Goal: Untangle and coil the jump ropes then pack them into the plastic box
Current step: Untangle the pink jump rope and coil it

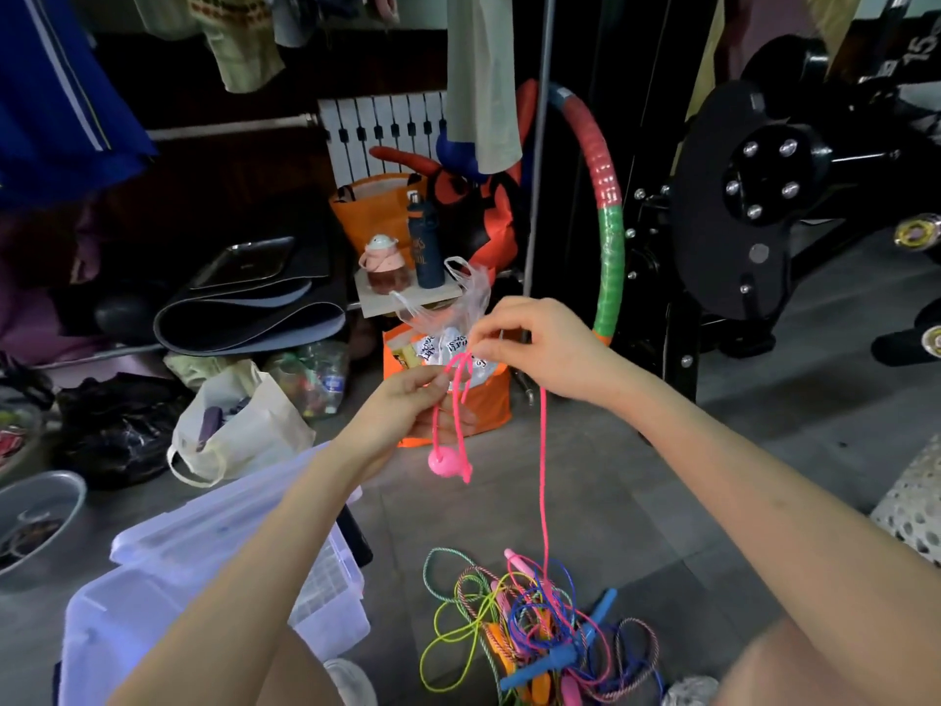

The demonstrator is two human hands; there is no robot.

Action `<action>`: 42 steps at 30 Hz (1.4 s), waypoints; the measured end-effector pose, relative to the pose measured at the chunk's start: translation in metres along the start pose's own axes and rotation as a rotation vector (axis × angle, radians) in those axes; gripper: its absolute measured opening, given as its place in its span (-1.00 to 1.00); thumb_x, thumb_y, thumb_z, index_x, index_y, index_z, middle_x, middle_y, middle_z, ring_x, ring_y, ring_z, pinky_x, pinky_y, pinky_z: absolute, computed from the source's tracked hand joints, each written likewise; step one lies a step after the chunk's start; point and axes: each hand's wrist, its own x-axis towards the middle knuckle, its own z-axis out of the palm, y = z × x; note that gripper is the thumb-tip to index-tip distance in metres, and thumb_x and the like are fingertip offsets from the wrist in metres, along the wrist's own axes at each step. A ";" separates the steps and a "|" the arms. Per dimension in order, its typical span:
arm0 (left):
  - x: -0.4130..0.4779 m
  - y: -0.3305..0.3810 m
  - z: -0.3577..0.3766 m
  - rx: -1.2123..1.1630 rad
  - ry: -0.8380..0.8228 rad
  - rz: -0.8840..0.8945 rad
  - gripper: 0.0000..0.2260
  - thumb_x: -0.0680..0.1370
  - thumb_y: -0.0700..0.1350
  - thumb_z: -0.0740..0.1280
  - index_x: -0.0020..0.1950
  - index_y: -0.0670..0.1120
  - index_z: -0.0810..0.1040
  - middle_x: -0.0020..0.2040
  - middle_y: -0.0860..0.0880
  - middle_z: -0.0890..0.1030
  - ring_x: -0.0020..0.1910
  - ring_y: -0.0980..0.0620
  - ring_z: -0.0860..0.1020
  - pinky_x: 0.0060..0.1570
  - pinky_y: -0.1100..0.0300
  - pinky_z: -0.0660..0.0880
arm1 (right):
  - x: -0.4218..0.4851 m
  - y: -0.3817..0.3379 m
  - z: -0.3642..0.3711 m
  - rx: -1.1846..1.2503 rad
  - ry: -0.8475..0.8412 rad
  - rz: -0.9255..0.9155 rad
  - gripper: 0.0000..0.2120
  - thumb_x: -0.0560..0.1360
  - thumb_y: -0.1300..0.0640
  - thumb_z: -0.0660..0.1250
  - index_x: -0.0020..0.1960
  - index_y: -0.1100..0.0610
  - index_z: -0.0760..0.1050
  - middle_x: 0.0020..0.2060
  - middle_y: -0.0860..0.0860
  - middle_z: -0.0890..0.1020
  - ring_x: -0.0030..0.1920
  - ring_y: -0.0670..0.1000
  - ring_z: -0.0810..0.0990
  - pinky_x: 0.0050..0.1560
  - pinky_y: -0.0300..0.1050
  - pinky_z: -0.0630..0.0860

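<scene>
Pink cord (544, 476): thin, smooth, limp; top end held between both hands, long strand hangs near vertical down into the heap.
Right hand (540, 349): thumb and forefinger tips pinched on the point where the loops meet, looks knotted; the higher hand.
Left hand (407, 407): thumb pressed to fingers, clamped on the short loops just below-left of that point.
Key relation: tangle sits between the two pinches, hands close; right nearer the long strand, left nearer the box.
Pink ball (440, 462): round, glossy, dangles under left hand.
Rope heap (540, 629): tangled green, yellow, blue, pink cords, stick handles, on grey floor (662, 501).
Plastic box (331, 614): clear, rigid, lid open, lower left, just beside heap.
</scene>
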 end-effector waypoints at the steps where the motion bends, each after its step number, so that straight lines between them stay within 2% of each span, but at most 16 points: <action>1: 0.000 -0.001 0.001 -0.013 -0.014 -0.010 -0.79 0.63 -0.12 0.13 0.11 -0.12 0.53 -0.22 -0.14 0.69 -0.20 -0.09 0.68 -0.24 0.19 0.57 | 0.001 0.000 0.000 -0.004 0.026 0.011 -0.93 0.46 0.20 0.38 -0.11 0.09 0.65 -0.30 -0.21 0.52 -0.21 -0.24 0.50 -0.12 -0.38 0.37; 5: 0.000 -0.007 0.003 -0.044 -0.066 -0.012 -0.73 0.63 -0.26 0.05 0.11 -0.14 0.54 -0.25 -0.13 0.68 -0.19 -0.10 0.67 -0.12 0.17 0.57 | 0.005 0.001 0.000 0.013 0.117 0.046 -0.92 0.46 0.22 0.37 -0.13 0.10 0.63 -0.32 -0.19 0.50 -0.24 -0.25 0.48 -0.15 -0.44 0.33; 7: 0.000 -0.009 0.005 -0.090 -0.095 -0.005 -0.72 0.61 -0.30 0.04 0.14 -0.20 0.52 -0.32 -0.13 0.66 -0.27 -0.08 0.66 -0.18 0.21 0.56 | 0.009 0.000 -0.002 0.019 0.197 0.058 -0.92 0.46 0.21 0.36 -0.14 0.10 0.63 -0.30 -0.17 0.52 -0.23 -0.19 0.46 -0.15 -0.42 0.34; 12: 0.000 -0.011 0.006 -0.210 -0.125 -0.025 -0.72 0.62 -0.22 0.06 0.12 -0.20 0.55 -0.43 -0.11 0.55 -0.44 -0.10 0.57 -0.25 0.09 0.54 | 0.018 0.013 -0.012 -0.007 0.374 0.109 -0.92 0.46 0.24 0.36 -0.11 0.16 0.64 -0.25 -0.08 0.55 -0.24 -0.18 0.47 -0.17 -0.48 0.35; 14: 0.000 -0.014 0.006 -0.207 -0.146 -0.011 -0.72 0.60 -0.24 0.06 0.12 -0.21 0.55 -0.46 -0.10 0.49 -0.49 -0.08 0.50 -0.24 0.06 0.48 | 0.019 0.021 -0.014 -0.022 0.406 0.130 -0.92 0.46 0.22 0.36 -0.10 0.16 0.64 -0.21 -0.04 0.58 -0.22 -0.17 0.49 -0.13 -0.41 0.39; 16: 0.000 -0.014 0.008 -0.193 -0.159 -0.005 -0.72 0.58 -0.28 0.06 0.13 -0.23 0.53 -0.49 -0.07 0.42 -0.54 -0.02 0.42 -0.32 0.11 0.44 | 0.018 0.028 -0.015 -0.049 0.428 0.149 -0.91 0.46 0.21 0.36 -0.10 0.14 0.64 -0.20 -0.04 0.61 -0.19 -0.11 0.52 -0.07 -0.25 0.45; 21: -0.001 -0.007 0.008 -0.251 -0.115 -0.042 -0.68 0.59 -0.29 0.01 0.10 -0.23 0.54 -0.52 0.02 0.27 -0.60 0.14 0.19 -0.45 0.25 0.30 | 0.006 0.048 -0.014 -0.091 0.439 0.239 -0.94 0.46 0.18 0.35 -0.14 0.10 0.60 -0.28 -0.01 0.63 -0.22 0.00 0.59 -0.04 0.04 0.54; 25: -0.004 0.000 0.004 -0.286 -0.115 -0.086 -0.71 0.61 -0.25 0.04 0.01 -0.24 0.55 -0.52 0.06 0.22 -0.61 0.20 0.13 -0.55 0.34 0.18 | -0.010 0.063 -0.014 -0.146 0.442 0.255 -0.93 0.51 0.11 0.30 -0.14 0.07 0.50 -0.42 0.02 0.58 -0.40 0.01 0.54 -0.24 -0.03 0.53; 28: -0.006 0.006 0.000 -0.406 -0.113 -0.054 -0.77 0.52 -0.21 0.17 -0.14 -0.22 0.61 -0.54 0.08 0.19 -0.63 0.24 0.12 -0.61 0.39 0.08 | -0.028 0.084 -0.004 -0.289 0.342 0.292 -0.81 0.47 -0.06 0.34 -0.12 0.07 0.50 -0.40 0.02 0.57 -0.36 0.02 0.54 -0.28 -0.07 0.43; 31: -0.008 0.020 -0.012 -0.548 -0.143 0.042 -0.92 0.40 -0.20 0.35 -0.20 -0.18 0.62 -0.54 0.11 0.15 -0.60 0.22 0.05 -0.61 0.38 0.07 | -0.057 0.117 0.023 -0.335 0.160 0.388 -0.87 0.50 0.00 0.32 -0.13 0.06 0.53 -0.35 -0.04 0.57 -0.27 0.03 0.55 -0.21 -0.06 0.43; 32: -0.009 0.026 -0.017 -0.601 -0.150 0.081 -0.94 0.37 -0.19 0.38 -0.21 -0.16 0.62 -0.52 0.10 0.11 -0.58 0.19 0.02 -0.60 0.37 0.07 | -0.070 0.130 0.032 -0.277 0.147 0.446 -0.88 0.51 0.05 0.31 -0.19 0.04 0.51 -0.39 -0.06 0.55 -0.29 0.01 0.54 -0.20 -0.06 0.42; 34: -0.011 0.036 -0.032 -0.739 -0.159 0.137 -0.91 0.41 -0.15 0.35 -0.19 -0.16 0.61 -0.50 0.09 0.11 -0.56 0.18 0.03 -0.59 0.36 0.11 | -0.096 0.147 0.047 0.026 0.185 0.570 -0.78 0.52 0.16 0.31 -0.31 0.05 0.48 -0.48 -0.05 0.55 -0.39 -0.07 0.51 -0.22 -0.10 0.42; 36: -0.011 0.041 -0.047 -0.861 -0.125 0.161 -0.85 0.50 -0.16 0.25 -0.16 -0.16 0.60 -0.53 0.08 0.20 -0.56 0.17 0.06 -0.57 0.36 0.15 | -0.121 0.157 0.062 0.306 0.169 0.711 -0.82 0.50 0.21 0.34 -0.28 0.18 0.52 -0.49 0.02 0.59 -0.43 -0.10 0.53 -0.23 -0.21 0.44; 38: -0.010 0.042 -0.059 -0.891 -0.044 0.159 -0.86 0.47 -0.17 0.26 -0.14 -0.17 0.60 -0.53 0.08 0.24 -0.57 0.16 0.08 -0.57 0.36 0.15 | -0.140 0.162 0.075 0.419 0.107 0.811 -0.83 0.46 0.16 0.39 -0.23 0.24 0.53 -0.51 0.04 0.57 -0.48 -0.10 0.51 -0.27 -0.24 0.41; 40: -0.007 0.039 -0.064 -0.855 0.057 0.125 -0.86 0.45 -0.16 0.26 -0.15 -0.15 0.61 -0.54 0.09 0.23 -0.63 0.15 0.13 -0.58 0.36 0.13 | -0.143 0.158 0.077 0.480 0.163 0.814 -0.85 0.44 0.16 0.41 -0.25 0.20 0.51 -0.57 0.00 0.43 -0.55 -0.09 0.36 -0.37 -0.21 0.31; 42: -0.003 0.030 -0.066 -0.796 0.151 0.064 -0.82 0.49 -0.13 0.20 -0.15 -0.14 0.58 -0.54 0.10 0.22 -0.65 0.17 0.18 -0.60 0.38 0.10 | -0.126 0.141 0.068 0.592 0.338 0.744 -0.84 0.46 0.19 0.37 -0.28 0.12 0.47 -0.56 -0.07 0.30 -0.56 -0.13 0.22 -0.49 -0.28 0.20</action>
